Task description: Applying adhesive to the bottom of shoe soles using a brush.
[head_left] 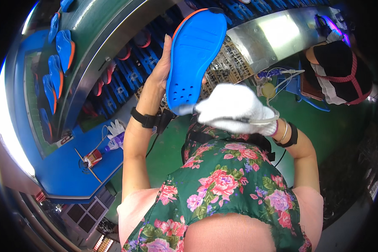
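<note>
Up in front of our chest, the blue sole [195, 54] stands nearly upright, perforated end down and closest to us; our left hand [160, 74] holds it, thumb along the left edge, the other fingers mostly hidden behind; our right hand [237, 107], in a white knitted glove [224, 98], is at the lower end, where a pale, blurred patch [186, 110] sits between glove and sole; we cannot tell whether those fingers grip a tool or how far they close. We judge the step in hand to be wiping or trimming that lower edge; the next move would call for a steady left hold and light, even contact along the rim; the sole looks smooth and bright blue, with orange along its upper left edge, small round holes clustered low down, and faint lines across the broad end.
</note>
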The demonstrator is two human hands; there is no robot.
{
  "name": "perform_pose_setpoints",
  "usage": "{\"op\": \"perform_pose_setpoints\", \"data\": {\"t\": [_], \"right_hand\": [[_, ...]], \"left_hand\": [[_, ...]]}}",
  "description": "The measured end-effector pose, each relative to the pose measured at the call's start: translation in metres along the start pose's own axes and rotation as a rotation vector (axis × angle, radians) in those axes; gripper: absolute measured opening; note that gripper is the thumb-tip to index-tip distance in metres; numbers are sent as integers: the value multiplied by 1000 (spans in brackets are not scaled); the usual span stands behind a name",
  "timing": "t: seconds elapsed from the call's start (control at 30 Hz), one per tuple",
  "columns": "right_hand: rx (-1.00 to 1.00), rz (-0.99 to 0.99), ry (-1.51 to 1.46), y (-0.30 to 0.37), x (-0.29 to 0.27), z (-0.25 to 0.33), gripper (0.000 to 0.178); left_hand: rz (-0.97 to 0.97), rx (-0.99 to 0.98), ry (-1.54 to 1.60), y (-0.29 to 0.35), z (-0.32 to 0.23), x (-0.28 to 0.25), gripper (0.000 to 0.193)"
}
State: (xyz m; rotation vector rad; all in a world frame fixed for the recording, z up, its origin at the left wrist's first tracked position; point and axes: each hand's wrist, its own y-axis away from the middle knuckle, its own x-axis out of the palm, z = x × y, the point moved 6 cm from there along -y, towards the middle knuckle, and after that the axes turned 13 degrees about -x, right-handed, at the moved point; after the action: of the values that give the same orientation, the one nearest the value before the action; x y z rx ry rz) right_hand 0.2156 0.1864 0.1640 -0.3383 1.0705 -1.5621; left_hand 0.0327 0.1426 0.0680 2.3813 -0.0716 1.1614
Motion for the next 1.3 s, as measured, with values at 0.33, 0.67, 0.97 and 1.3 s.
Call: {"op": "perform_pose_setpoints", "data": {"t": [0.33,0.67,0.97,1.3], "right_hand": [[782,-592,-466,35,-40,-51,18],[478,-341,18,24,-56,-47,17],[361,-431,173,35,-47,-29,17],[96,-378,371,4,-65,-10,21]], "left_hand": [[5,234,342,-9,31,-13,76],[-404,190,68,-11,85,-15,52],[53,276,697,-5,82,12,88],[376,360,686,-19,88,44,86]]}}
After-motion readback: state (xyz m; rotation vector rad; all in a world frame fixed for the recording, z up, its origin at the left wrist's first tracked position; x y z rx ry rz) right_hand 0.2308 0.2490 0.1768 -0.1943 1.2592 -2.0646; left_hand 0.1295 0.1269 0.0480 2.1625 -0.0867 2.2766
